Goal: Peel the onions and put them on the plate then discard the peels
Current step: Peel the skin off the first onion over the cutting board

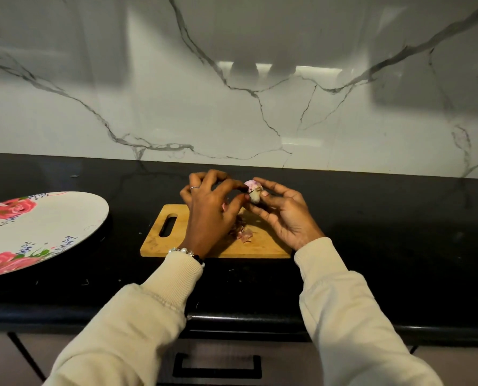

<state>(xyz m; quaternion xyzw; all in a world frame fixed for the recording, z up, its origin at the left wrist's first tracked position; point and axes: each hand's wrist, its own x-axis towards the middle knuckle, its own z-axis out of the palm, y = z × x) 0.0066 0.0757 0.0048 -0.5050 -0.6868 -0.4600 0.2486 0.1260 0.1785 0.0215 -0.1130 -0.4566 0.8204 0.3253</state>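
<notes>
White plate with pink roses, tan cutting board, black counter, pale pink onion.

Cream ribbed-cuff sleeves; L hand w/ silver ring, bead bracelet.

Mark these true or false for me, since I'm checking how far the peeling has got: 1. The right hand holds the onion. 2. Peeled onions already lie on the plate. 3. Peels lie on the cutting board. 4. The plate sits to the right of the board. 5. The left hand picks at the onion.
1. True: the right hand holds the onion above the cutting board.
2. False: the plate shows only its painted roses in the part in view; no onions lie on it.
3. True: peels lie on the board.
4. False: the plate sits to the board's left.
5. True: the left hand pinches at the onion's skin.
</notes>
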